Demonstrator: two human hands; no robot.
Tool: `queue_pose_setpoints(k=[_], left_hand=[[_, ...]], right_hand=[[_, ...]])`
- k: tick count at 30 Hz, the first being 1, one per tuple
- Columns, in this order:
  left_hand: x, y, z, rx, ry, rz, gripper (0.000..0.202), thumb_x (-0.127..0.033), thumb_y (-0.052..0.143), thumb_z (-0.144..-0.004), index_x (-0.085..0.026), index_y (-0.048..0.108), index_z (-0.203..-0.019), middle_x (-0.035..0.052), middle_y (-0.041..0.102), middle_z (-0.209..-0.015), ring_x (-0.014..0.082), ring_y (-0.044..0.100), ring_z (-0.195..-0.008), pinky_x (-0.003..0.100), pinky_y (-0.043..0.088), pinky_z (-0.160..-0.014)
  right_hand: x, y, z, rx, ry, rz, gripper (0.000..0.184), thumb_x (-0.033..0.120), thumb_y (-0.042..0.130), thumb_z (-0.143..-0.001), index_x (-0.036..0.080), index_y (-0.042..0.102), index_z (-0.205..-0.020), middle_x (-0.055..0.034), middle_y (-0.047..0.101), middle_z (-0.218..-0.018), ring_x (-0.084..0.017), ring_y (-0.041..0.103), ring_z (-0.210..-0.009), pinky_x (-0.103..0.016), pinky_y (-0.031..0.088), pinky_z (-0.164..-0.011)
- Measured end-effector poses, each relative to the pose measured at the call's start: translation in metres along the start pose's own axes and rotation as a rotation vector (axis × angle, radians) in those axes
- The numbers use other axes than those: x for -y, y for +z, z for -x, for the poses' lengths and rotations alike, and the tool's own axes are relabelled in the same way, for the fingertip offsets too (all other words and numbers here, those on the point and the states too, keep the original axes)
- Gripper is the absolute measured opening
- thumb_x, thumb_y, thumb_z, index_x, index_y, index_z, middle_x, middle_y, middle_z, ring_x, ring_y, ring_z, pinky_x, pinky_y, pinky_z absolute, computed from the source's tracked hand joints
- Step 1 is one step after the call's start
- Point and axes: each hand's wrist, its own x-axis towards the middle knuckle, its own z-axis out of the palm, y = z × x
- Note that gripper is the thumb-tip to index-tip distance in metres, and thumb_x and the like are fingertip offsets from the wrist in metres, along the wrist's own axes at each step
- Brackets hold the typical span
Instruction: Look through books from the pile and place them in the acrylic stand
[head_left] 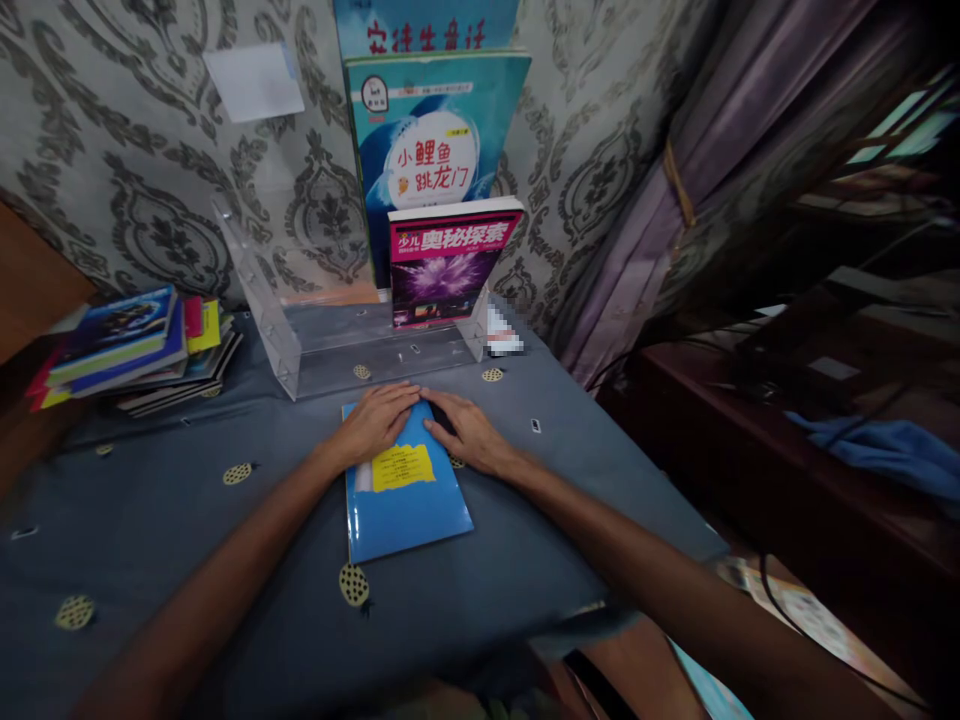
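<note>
Two hands, one blue book (409,505): left hand (377,420) and right hand (471,432) both lie flat on its far end, palms down, fingers relaxed and gripping nothing, forearms angling inward. It's lying flat on the tabletop (225,540). Just beyond the hands, three upright books (446,265) stand in one clear stand (330,345); one messy stack (127,345) sits well left of the left hand.

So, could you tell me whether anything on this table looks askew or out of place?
The stack of books at far left is splayed, with its edges misaligned. The blue book under the left hand and right hand lies slightly turned. Nothing looks spilled or damaged.
</note>
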Motion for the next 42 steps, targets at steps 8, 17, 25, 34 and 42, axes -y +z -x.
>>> queue_pose_setpoints(k=[8, 17, 25, 34, 42], left_hand=[[0.0, -0.002, 0.0, 0.025, -0.01, 0.011, 0.039, -0.03, 0.038, -0.103, -0.018, 0.056, -0.136, 0.008, 0.058, -0.143, 0.0222, 0.048, -0.137, 0.045, 0.039, -0.113], [-0.01, -0.013, -0.003, 0.161, -0.019, -0.002, 0.045, -0.036, 0.029, -0.105, -0.021, 0.051, -0.142, 0.0058, 0.052, -0.149, 0.0204, 0.036, -0.146, 0.045, 0.033, -0.115], [-0.011, -0.016, -0.005, 0.197, -0.035, -0.002, 0.046, -0.04, 0.028, -0.106, -0.024, 0.049, -0.144, 0.0044, 0.051, -0.15, 0.0186, 0.038, -0.144, 0.043, 0.03, -0.116], [-0.01, -0.013, -0.002, 0.168, 0.031, -0.003, 0.044, -0.036, 0.029, -0.106, -0.025, 0.054, -0.14, 0.0032, 0.053, -0.148, 0.0193, 0.037, -0.145, 0.045, 0.031, -0.114], [-0.012, -0.014, -0.001, 0.16, 0.089, 0.026, 0.042, -0.037, 0.032, -0.105, -0.026, 0.057, -0.138, 0.0033, 0.056, -0.145, 0.0198, 0.046, -0.14, 0.044, 0.034, -0.113]], right_hand=[[0.008, -0.003, 0.018, 0.055, -0.028, 0.06, 0.046, 0.032, 0.04, -0.102, 0.021, 0.048, -0.146, -0.0121, 0.051, -0.149, -0.025, 0.047, -0.139, -0.052, 0.041, -0.114], [0.018, -0.007, 0.025, 0.097, 0.008, 0.109, 0.045, 0.035, 0.038, -0.103, 0.022, 0.052, -0.144, -0.0111, 0.049, -0.151, -0.026, 0.045, -0.14, -0.054, 0.039, -0.115], [0.02, -0.011, 0.027, 0.123, 0.004, 0.109, 0.044, 0.032, 0.039, -0.102, 0.021, 0.052, -0.143, -0.0109, 0.051, -0.149, -0.026, 0.045, -0.14, -0.052, 0.039, -0.115], [0.029, -0.016, 0.04, 0.123, -0.013, 0.106, 0.043, 0.03, 0.039, -0.103, 0.023, 0.052, -0.144, -0.01, 0.052, -0.148, -0.025, 0.046, -0.14, -0.052, 0.041, -0.114], [0.036, -0.02, 0.05, 0.135, -0.028, 0.109, 0.042, 0.029, 0.04, -0.103, 0.023, 0.052, -0.143, -0.0095, 0.053, -0.147, -0.023, 0.047, -0.139, -0.05, 0.041, -0.114]])
